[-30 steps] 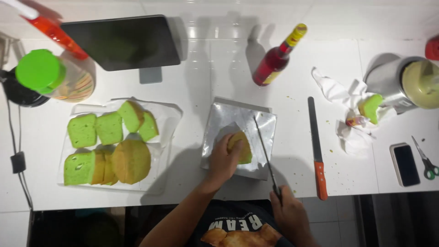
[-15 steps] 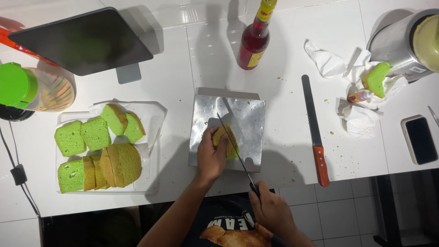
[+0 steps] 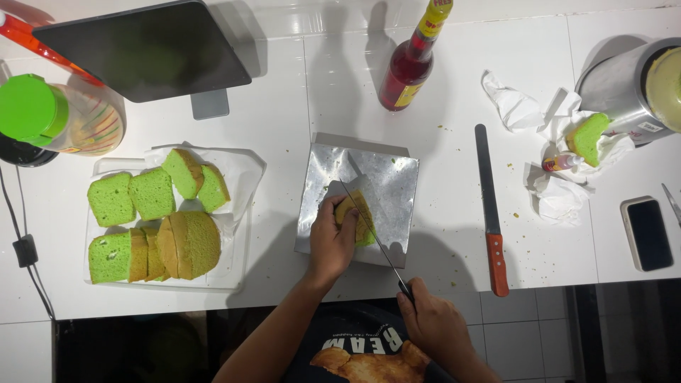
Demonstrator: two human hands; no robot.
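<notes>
- My left hand [image 3: 332,241] fingers clamp the cake piece [image 3: 357,216] on the foil board [image 3: 323,167], near the worktop's front edge.
- My right hand [image 3: 433,328] grips the knife [image 3: 369,223], blade partway through the piece.
- Cut slices [image 3: 152,220] fill the tray [image 3: 237,266]; this cut looks unfinished.

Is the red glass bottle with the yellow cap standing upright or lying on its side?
Upright. The red glass bottle with the yellow cap stands on its base on the white counter, cap on, seen from above.

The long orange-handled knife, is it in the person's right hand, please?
No, the long orange-handled knife lies alone on the counter; the right hand grips a thinner knife.
</notes>
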